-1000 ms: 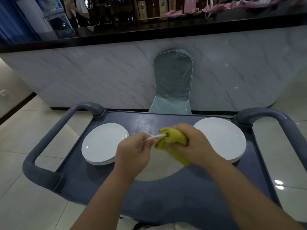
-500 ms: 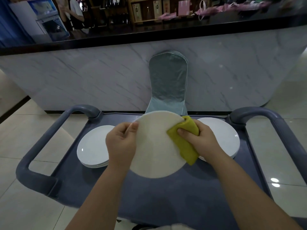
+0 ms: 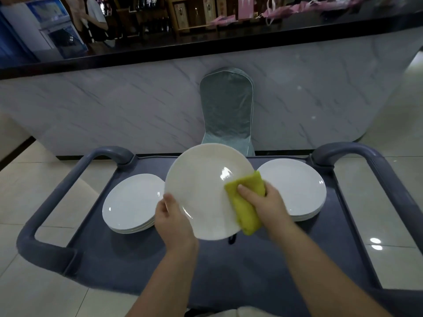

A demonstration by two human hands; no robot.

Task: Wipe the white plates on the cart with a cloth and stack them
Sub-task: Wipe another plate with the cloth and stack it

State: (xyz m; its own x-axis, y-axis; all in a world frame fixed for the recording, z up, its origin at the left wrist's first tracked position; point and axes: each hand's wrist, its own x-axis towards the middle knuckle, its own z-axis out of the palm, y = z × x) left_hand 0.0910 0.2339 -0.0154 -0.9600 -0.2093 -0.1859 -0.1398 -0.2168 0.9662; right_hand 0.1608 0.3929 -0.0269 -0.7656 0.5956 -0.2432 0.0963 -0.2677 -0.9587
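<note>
Head view: left hand [image 3: 174,221] grips a white plate [image 3: 206,191] by its lower-left rim, thumb on the face, fingers curled behind. Plate held tilted, face toward the camera, above the middle of the cart [image 3: 229,266]. Right hand [image 3: 269,205] pinches a folded yellow cloth [image 3: 246,202] over the plate's right rim, thumb pressing it against the face. Left stack [image 3: 132,203] of white plates sits on the cart left of the held plate; right stack [image 3: 295,187] sits on the right, partly behind the right hand. Covered chair [image 3: 226,110] stands beyond the cart against a marble counter [image 3: 114,106].
</note>
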